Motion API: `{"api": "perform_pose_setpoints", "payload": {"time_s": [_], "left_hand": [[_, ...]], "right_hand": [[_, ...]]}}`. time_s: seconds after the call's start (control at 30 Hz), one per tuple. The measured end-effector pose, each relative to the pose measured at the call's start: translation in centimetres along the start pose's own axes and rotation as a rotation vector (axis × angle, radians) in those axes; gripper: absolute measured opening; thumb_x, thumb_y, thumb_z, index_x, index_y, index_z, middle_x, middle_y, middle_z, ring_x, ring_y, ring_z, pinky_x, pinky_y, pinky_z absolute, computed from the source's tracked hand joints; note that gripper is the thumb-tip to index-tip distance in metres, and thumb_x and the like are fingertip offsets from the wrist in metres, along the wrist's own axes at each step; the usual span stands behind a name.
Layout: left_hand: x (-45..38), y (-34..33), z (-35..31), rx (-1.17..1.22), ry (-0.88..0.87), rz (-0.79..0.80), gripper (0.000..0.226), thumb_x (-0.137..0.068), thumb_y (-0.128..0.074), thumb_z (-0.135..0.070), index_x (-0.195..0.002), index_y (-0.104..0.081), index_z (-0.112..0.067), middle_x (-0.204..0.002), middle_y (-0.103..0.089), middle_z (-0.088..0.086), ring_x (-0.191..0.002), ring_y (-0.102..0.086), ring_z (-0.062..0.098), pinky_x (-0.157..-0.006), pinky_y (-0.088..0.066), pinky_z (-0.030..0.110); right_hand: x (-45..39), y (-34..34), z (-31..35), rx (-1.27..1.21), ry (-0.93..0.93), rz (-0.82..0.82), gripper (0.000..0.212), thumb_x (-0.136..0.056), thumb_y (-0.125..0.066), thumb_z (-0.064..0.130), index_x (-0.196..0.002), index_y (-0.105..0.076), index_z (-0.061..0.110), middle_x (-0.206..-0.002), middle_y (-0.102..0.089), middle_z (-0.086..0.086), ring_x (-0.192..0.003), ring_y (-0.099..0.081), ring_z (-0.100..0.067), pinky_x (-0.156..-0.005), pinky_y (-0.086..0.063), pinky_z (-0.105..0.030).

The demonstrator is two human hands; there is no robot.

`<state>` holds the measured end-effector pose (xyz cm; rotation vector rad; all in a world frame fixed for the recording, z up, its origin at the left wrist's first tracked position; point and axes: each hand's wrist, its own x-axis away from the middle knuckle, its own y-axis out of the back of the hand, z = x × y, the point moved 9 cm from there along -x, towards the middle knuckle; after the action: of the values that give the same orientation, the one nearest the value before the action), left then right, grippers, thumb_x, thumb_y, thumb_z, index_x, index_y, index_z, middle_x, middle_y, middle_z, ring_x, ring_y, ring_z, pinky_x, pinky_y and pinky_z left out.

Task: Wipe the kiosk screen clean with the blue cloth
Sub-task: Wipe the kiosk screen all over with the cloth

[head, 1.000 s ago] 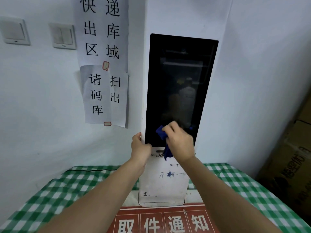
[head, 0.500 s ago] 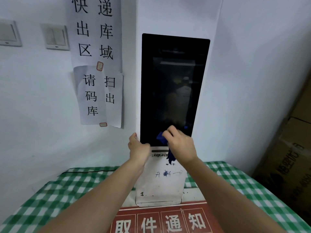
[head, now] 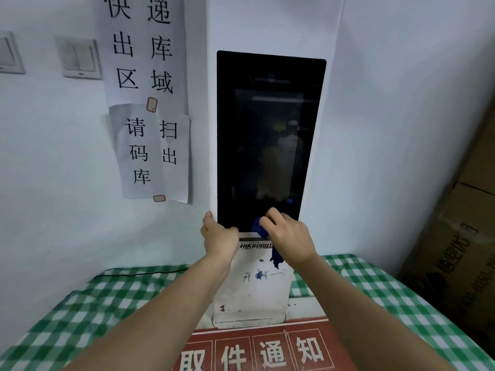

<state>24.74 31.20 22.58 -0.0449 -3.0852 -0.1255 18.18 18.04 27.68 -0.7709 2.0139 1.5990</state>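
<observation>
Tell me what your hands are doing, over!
Right hand grips blue cloth, pressed on bottom edge of screen. Left hand holds kiosk's left edge. Nothing blocking the screen, over.

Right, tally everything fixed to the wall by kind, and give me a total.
Paper signs: 2, upper and lower
Light switches: 2, one near the signs, one cut by the left edge
Kiosk: 1, with its dark screen
Total: 5
</observation>
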Motion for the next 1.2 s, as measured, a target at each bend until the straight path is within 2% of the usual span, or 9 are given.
{"api": "perform_pose_setpoints", "payload": {"time_s": [0.13,0.2,0.37,0.53,0.63,0.77,0.87,1.1,1.2], "left_hand": [[0.7,-0.5,-0.5,-0.02,0.012,0.023,0.076,-0.089,-0.048,-0.004,-0.152,-0.009,-0.019,-0.155,-0.018,0.006,-0.135,-0.036,0.029,-0.109,-0.035,0.037],[0.9,-0.7,-0.5,-0.019,0.02,0.023,0.079,-0.09,-0.048,-0.007,-0.153,-0.003,-0.019,-0.158,-0.011,0.003,-0.138,-0.03,0.028,-0.111,-0.031,0.037],[1.0,-1.0,-0.3,-0.027,0.023,0.021,0.081,-0.089,-0.049,-0.008,-0.153,0.001,-0.02,-0.159,-0.007,0.001,-0.14,-0.026,0.028,-0.112,-0.029,0.039],[1.0,-1.0,-0.4,-0.033,0.029,0.01,0.082,-0.09,-0.05,-0.008,-0.153,0.001,-0.02,-0.159,-0.007,0.001,-0.141,-0.025,0.028,-0.114,-0.029,0.04],[1.1,-1.0,-0.4,-0.038,0.037,0.009,0.082,-0.09,-0.05,-0.009,-0.153,0.001,-0.02,-0.159,-0.007,0.0,-0.141,-0.025,0.029,-0.115,-0.028,0.042],[1.1,-1.1,-0.6,-0.042,0.04,-0.009,0.083,-0.089,-0.051,-0.01,-0.153,0.001,-0.02,-0.158,-0.008,0.002,-0.14,-0.027,0.03,-0.114,-0.03,0.045],[1.1,-1.2,-0.5,-0.046,0.044,-0.014,0.083,-0.089,-0.052,-0.01,-0.153,0.001,-0.02,-0.158,-0.008,0.001,-0.14,-0.027,0.031,-0.114,-0.03,0.046],[1.1,-1.2,-0.4,-0.036,0.043,0.02,0.083,-0.09,-0.049,-0.009,-0.153,0.002,-0.022,-0.159,-0.005,-0.002,-0.142,-0.022,0.028,-0.116,-0.026,0.044],[1.1,-1.1,-0.4,-0.036,0.049,0.027,0.082,-0.09,-0.049,-0.01,-0.153,0.002,-0.022,-0.158,-0.006,-0.001,-0.141,-0.024,0.028,-0.115,-0.026,0.043]], "right_hand": [[-1.5,3.6,-2.6,-0.055,-0.161,-0.169,0.028,-0.061,-0.072,-0.007,-0.079,-0.058,0.009,-0.081,-0.056,-0.006,-0.055,-0.051,-0.021,-0.04,-0.02,-0.02],[-1.7,4.0,-3.3,-0.066,-0.205,-0.192,0.029,-0.061,-0.071,-0.01,-0.08,-0.058,0.008,-0.083,-0.056,-0.006,-0.056,-0.049,-0.021,-0.039,-0.021,-0.021],[1.4,0.0,-2.6,-0.055,-0.136,-0.017,0.049,-0.052,-0.081,-0.006,-0.088,-0.053,0.013,-0.082,-0.053,-0.004,-0.055,-0.05,-0.021,-0.036,-0.022,-0.021],[2.1,-0.4,-2.4,-0.015,-0.034,0.077,0.045,-0.051,-0.082,-0.005,-0.083,-0.056,0.014,-0.077,-0.051,-0.003,-0.05,-0.047,-0.02,-0.037,-0.019,-0.02],[1.1,1.2,-3.5,-0.006,-0.055,0.017,0.046,-0.048,-0.081,-0.009,-0.082,-0.056,0.011,-0.079,-0.054,-0.005,-0.053,-0.051,-0.022,-0.037,-0.021,-0.02],[-0.5,3.9,-5.4,-0.024,-0.181,-0.132,0.034,-0.058,-0.073,-0.01,-0.081,-0.056,0.008,-0.084,-0.056,-0.006,-0.056,-0.049,-0.022,-0.038,-0.024,-0.022],[-0.6,4.3,-6.1,-0.046,-0.238,-0.19,0.033,-0.06,-0.071,-0.012,-0.083,-0.057,0.007,-0.086,-0.056,-0.006,-0.058,-0.049,-0.022,-0.037,-0.025,-0.021],[3.2,-0.3,-4.8,-0.006,-0.131,0.052,0.049,-0.045,-0.081,-0.01,-0.082,-0.057,0.011,-0.08,-0.055,-0.004,-0.055,-0.052,-0.022,-0.035,-0.022,-0.02],[2.8,0.6,-5.2,0.016,-0.116,0.049,0.048,-0.043,-0.08,-0.012,-0.078,-0.057,0.011,-0.078,-0.055,-0.004,-0.053,-0.051,-0.022,-0.036,-0.019,-0.019]]}}
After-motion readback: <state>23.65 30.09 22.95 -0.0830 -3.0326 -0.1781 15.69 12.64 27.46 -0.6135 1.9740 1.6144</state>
